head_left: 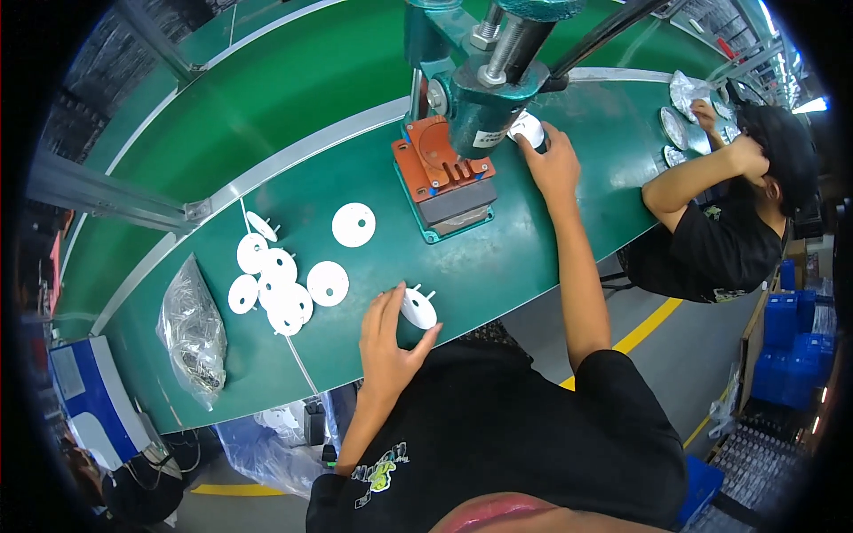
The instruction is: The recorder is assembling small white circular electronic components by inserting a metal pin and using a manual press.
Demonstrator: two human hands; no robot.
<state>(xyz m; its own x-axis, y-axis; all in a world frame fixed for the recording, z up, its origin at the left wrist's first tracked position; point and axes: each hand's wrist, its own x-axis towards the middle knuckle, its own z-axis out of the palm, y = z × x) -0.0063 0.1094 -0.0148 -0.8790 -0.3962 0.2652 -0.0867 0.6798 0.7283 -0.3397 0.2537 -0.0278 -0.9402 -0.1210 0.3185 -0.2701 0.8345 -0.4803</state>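
Observation:
My left hand (387, 345) is closed on a white disc (418, 310) near the bench's front edge. The disc is tilted, with thin posts sticking out of it. My right hand (554, 167) reaches past the press and grips a white round part (528, 130) with a dark side, partly hidden by the fingers and the press head. Between the hands stands a green press (490, 105) with an orange fixture (442, 158) on its base. Left of the press lie a single white disc (354, 225) with an off-centre hole and a loose cluster of similar discs (283, 286).
A clear plastic bag (192, 333) of small metal pieces lies on the green bench (498, 266). At the left end is a blue-and-white box (98, 401). A co-worker (724, 213) sits at the right beside round parts (673, 130). Blue bins (786, 333) stand on the right; a lined bag (284, 444) hangs below.

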